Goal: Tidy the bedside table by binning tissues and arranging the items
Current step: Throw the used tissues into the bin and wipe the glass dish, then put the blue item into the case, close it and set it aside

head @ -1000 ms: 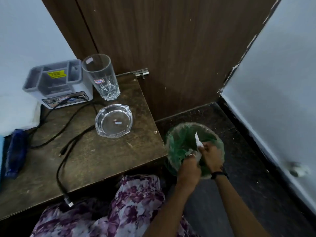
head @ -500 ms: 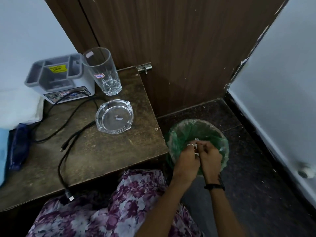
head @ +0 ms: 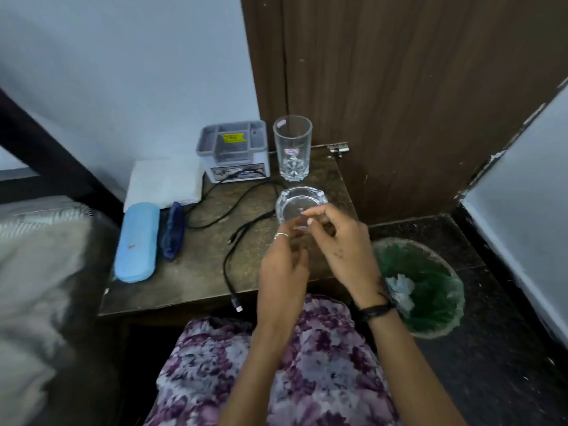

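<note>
The dark wooden bedside table (head: pixel 196 278) carries a clear glass ashtray (head: pixel 293 199), a tall empty drinking glass (head: pixel 292 149), a grey organiser box (head: pixel 233 149) and a loose black cable (head: pixel 246 207). Crumpled white tissue (head: pixel 399 289) lies inside the green-lined bin (head: pixel 439 305) on the floor to the table's right. My left hand (head: pixel 282 269) hovers over the table's front right with loosely curled fingers, holding nothing. My right hand (head: pixel 344 247) is beside it, its fingertips spread just over the ashtray's near rim, also holding nothing.
A light blue glasses case (head: pixel 136 241) and a dark blue pouch (head: pixel 173 232) lie at the table's left, with a folded white cloth (head: pixel 163 182) behind them. A bed (head: pixel 33 272) borders the left; a wooden door (head: pixel 399 87) stands behind.
Both hands have come up out of the bin and moved left over the table near the ashtray. The tissue they held now lies in the bin. The view has swung left.
</note>
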The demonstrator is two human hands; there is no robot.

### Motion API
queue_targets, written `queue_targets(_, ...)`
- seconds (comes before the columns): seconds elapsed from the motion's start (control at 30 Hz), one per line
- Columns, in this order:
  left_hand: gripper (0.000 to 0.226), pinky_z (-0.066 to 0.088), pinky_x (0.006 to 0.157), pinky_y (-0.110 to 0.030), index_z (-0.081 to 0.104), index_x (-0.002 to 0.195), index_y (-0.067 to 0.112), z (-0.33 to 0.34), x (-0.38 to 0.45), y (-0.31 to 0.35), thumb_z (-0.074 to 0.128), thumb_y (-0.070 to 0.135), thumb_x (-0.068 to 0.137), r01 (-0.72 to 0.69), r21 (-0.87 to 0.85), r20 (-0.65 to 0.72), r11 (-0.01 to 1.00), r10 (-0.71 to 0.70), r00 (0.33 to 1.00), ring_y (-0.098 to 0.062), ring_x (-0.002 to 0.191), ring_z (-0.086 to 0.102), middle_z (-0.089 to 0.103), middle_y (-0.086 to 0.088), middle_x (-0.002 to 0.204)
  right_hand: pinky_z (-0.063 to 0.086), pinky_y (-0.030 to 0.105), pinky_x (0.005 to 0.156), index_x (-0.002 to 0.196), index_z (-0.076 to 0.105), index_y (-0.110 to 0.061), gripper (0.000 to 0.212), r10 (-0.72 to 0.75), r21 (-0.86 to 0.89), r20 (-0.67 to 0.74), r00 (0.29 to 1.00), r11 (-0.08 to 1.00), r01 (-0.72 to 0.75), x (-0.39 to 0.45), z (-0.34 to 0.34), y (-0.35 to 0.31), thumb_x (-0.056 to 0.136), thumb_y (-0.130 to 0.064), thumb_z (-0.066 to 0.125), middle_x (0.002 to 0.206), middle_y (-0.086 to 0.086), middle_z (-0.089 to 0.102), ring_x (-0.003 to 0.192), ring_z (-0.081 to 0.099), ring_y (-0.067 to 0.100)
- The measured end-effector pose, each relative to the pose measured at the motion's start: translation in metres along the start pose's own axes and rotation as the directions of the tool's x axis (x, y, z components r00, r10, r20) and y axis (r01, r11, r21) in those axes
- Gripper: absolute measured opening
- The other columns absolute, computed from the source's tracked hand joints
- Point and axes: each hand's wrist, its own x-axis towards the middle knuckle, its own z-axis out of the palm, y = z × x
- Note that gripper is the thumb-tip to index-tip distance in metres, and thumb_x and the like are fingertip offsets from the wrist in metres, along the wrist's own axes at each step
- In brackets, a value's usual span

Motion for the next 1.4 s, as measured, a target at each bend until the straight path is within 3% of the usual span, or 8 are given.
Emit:
queue_targets(0.23,0.041,0.042,0.100,-0.032,0.046,0.131,0.017,-0.071,0.009,-0.044,0.050,0.010,0.091,0.037,0.341,-0.100,0.939,-0.003,0.995,-0.018,0.125,0.047,0.056,-0.003,0.130,0.051,0.033,0.073,0.110,0.062,-0.019,0.025,-0.113,-0.079,0.234,0.966,0.988,0.135,0.010,0.078,-0.035,0.086,-0.015,0.059,0.098,-0.002,0.068,0.084,0.064,0.017)
queue_targets(0.33,0.042,0.028,0.114,-0.039,0.047,0.130,0.003,-0.103,0.015,-0.064,0.054,0.006,0.089,0.077,0.516,-0.245,0.853,0.061,0.968,-0.030,0.139,0.029,0.048,-0.016,0.138,0.038,0.007,0.068,0.113,0.061,-0.010,0.027,-0.169,-0.065,0.367,0.915,0.976,0.206,0.012,0.112,-0.049,0.087,-0.009,0.059,0.102,0.007,0.067,0.089,0.062,0.021)
queue_targets(0.5,0.048,0.011,0.120,-0.042,0.039,0.137,0.002,-0.143,0.023,-0.104,0.049,0.009,0.090,0.321,0.621,-0.417,0.715,-0.046,0.908,-0.033,0.144,0.016,0.034,-0.019,0.149,0.036,0.017,0.063,0.113,0.061,-0.014,0.024,-0.229,-0.079,0.454,0.861,0.952,0.296,0.021,0.148,-0.056,0.090,-0.014,0.055,0.103,0.003,0.068,0.093,0.062,0.017)
queue_targets(0.67,0.058,0.026,0.114,-0.048,0.036,0.140,0.011,-0.155,0.023,-0.129,0.058,0.015,0.087,0.392,0.537,-0.475,0.747,-0.116,0.872,-0.037,0.139,0.026,0.031,-0.022,0.149,0.054,0.030,0.068,0.110,0.062,-0.021,0.023,-0.288,-0.104,0.460,0.840,0.922,0.373,0.039,0.167,-0.055,0.089,-0.019,0.054,0.098,-0.005,0.070,0.086,0.065,0.013)
queue_targets(0.77,0.059,0.039,0.103,-0.044,0.036,0.139,0.020,-0.159,0.024,-0.140,0.061,0.017,0.085,0.362,0.458,-0.490,0.811,-0.109,0.865,-0.034,0.131,0.036,0.034,-0.018,0.145,0.050,0.024,0.064,0.108,0.063,-0.023,0.022,-0.363,-0.144,0.481,0.798,0.865,0.480,0.053,0.179,-0.059,0.087,-0.020,0.056,0.097,-0.007,0.069,0.085,0.062,0.010)
queue_targets(1.03,0.055,0.028,0.080,0.007,0.054,0.121,0.020,-0.198,0.024,-0.153,0.069,0.003,0.071,0.144,0.290,-0.453,0.946,0.003,0.892,0.005,0.102,0.043,0.049,-0.005,0.125,0.038,0.028,0.074,0.121,0.055,-0.020,0.034,-0.505,-0.197,0.661,0.555,0.597,0.778,0.085,0.194,-0.088,0.087,-0.022,0.058,0.117,0.000,0.062,0.101,0.050,0.019)
queue_targets(1.23,0.051,0.042,0.086,-0.013,0.057,0.115,0.030,-0.236,0.012,-0.135,0.068,0.011,0.069,-0.055,0.120,-0.278,0.991,0.087,0.957,-0.004,0.109,0.054,0.058,0.000,0.122,0.036,0.031,0.085,0.125,0.054,-0.020,0.045,-0.594,-0.130,0.686,0.420,0.467,0.874,0.085,0.171,-0.109,0.081,-0.026,0.065,0.131,-0.002,0.057,0.114,0.048,0.021)
queue_targets(1.4,0.049,0.043,0.095,-0.024,0.060,0.110,0.032,-0.222,0.016,-0.101,0.073,0.010,0.067,-0.176,-0.047,-0.068,0.983,0.172,0.983,-0.009,0.116,0.054,0.060,0.003,0.120,0.040,0.037,0.091,0.126,0.055,-0.020,0.055,-0.622,-0.149,0.649,0.439,0.461,0.875,0.069,0.123,-0.103,0.076,-0.038,0.068,0.122,-0.002,0.062,0.110,0.053,0.022)
